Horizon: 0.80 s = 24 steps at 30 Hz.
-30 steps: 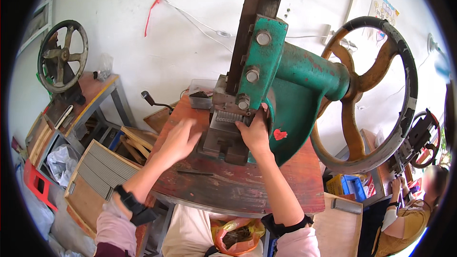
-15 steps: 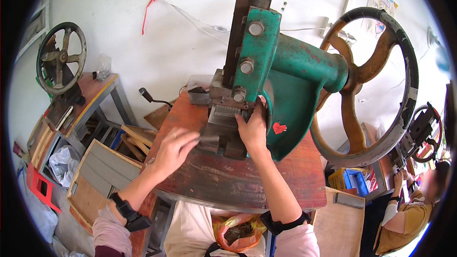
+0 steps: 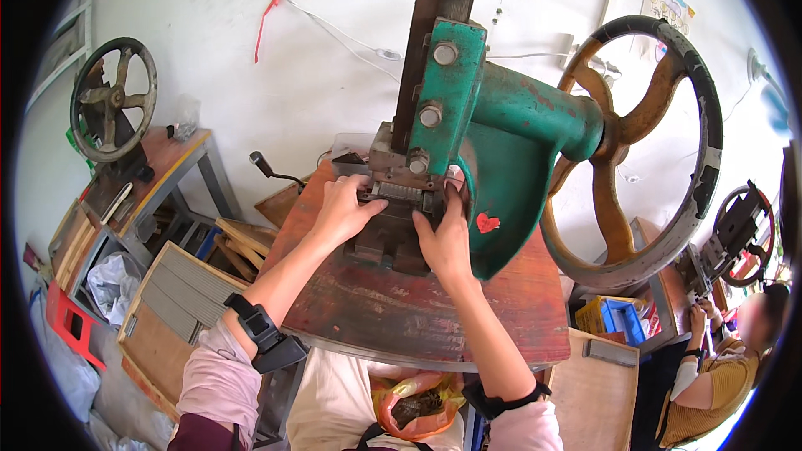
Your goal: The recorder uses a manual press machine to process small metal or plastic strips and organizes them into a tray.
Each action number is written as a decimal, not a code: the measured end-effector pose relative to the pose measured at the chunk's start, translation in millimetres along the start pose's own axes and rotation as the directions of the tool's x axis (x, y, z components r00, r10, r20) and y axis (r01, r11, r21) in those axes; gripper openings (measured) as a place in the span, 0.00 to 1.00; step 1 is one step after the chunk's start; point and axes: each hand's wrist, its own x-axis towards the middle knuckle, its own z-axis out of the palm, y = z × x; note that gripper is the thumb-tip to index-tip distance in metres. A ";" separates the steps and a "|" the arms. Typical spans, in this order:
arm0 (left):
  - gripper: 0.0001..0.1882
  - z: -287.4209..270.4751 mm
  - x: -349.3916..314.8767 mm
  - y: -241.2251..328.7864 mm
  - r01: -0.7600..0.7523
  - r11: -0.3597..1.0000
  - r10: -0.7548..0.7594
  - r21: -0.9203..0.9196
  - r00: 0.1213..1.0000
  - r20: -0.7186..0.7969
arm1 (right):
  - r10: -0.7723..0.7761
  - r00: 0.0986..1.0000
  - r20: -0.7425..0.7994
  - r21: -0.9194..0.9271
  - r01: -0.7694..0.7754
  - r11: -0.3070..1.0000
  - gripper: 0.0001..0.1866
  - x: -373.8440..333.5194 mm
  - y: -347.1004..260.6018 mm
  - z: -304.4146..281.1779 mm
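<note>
A green hand press [image 3: 451, 100] with a dark upright ram stands on a worn red-brown table [image 3: 401, 317]. Under its ram, a ribbed grey metal strip [image 3: 399, 192] lies across the press bed [image 3: 388, 246]. My left hand [image 3: 344, 210] is closed at the strip's left end, thumb in front and fingers behind. At the right end my right hand [image 3: 444, 238] is bent inward, its thumb low at the front and its fingers reaching up beside the press body. What those right fingers hold is hidden.
A large spoked handwheel [image 3: 618, 150] juts out right of the press. On the left, a wooden tray [image 3: 159, 359] carries rows of grey strips; another wooden tray [image 3: 606, 401] is at the lower right. An orange plastic bag [image 3: 418, 418] sits in my lap. A co-worker [image 3: 714, 376] works at the far right.
My left hand has moved up and right, bringing a grey metal strip from in front of the bed to its left end. My right hand has stayed nearly in place.
</note>
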 end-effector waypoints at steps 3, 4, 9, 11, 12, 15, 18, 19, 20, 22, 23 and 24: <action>0.26 0.6 -3.6 14.7 0.052 0.971 -0.074 0.233 0.994 0.087 | 0.070 0.985 0.155 0.106 -0.087 0.990 0.34 -24.1 -24.6 -28.7; 0.28 3.6 -3.9 17.2 0.052 0.939 -0.100 0.339 0.987 0.124 | 0.075 0.985 0.155 0.101 -0.091 0.991 0.34 -30.9 -27.6 -39.0; 0.28 12.3 -0.8 14.6 0.016 0.960 -0.065 0.281 0.984 0.165 | 0.039 0.978 0.204 -0.035 -0.033 0.999 0.31 -48.8 -33.9 -98.6; 0.27 6.6 0.8 13.3 0.033 0.966 -0.077 0.256 0.983 0.166 | 0.009 0.982 0.188 -0.098 0.010 0.995 0.28 -49.9 -35.2 -121.1; 0.27 4.2 1.6 12.2 0.052 0.980 -0.086 0.190 0.981 0.176 | 0.016 0.982 0.188 -0.125 0.008 0.992 0.28 -49.8 -37.8 -134.0; 0.27 3.4 2.8 13.2 0.063 0.994 -0.080 0.092 0.977 0.195 | 0.009 0.987 0.159 -0.154 0.016 0.988 0.25 -47.7 -46.1 -166.2; 0.26 4.2 3.8 11.5 0.058 0.998 -0.065 0.038 0.976 0.208 | -0.016 0.995 0.096 -0.185 0.034 0.982 0.22 -44.2 -58.1 -190.6; 0.26 4.4 4.3 11.1 0.066 0.996 -0.076 0.055 0.978 0.196 | -0.034 0.996 0.083 -0.188 0.049 0.981 0.22 -41.5 -62.3 -196.7; 0.26 2.9 3.4 10.4 0.076 0.994 -0.088 0.074 0.979 0.183 | -0.062 0.996 0.071 -0.205 0.075 0.976 0.21 -37.4 -68.3 -201.6; 0.26 8.4 -1.0 10.8 0.040 0.983 -0.065 0.179 0.988 0.139 | -0.123 0.992 0.037 -0.226 0.128 0.966 0.19 -28.7 -79.5 -207.8; 0.26 11.1 -2.9 14.0 -0.004 0.961 -0.023 0.276 0.995 0.097 | -0.164 0.986 0.001 -0.237 0.160 0.958 0.18 -25.0 -85.0 -214.3; 0.26 15.2 -2.7 10.7 -0.007 0.962 -0.020 0.273 0.995 0.096 | -0.202 0.979 -0.018 -0.255 0.191 0.948 0.18 -21.7 -90.0 -220.6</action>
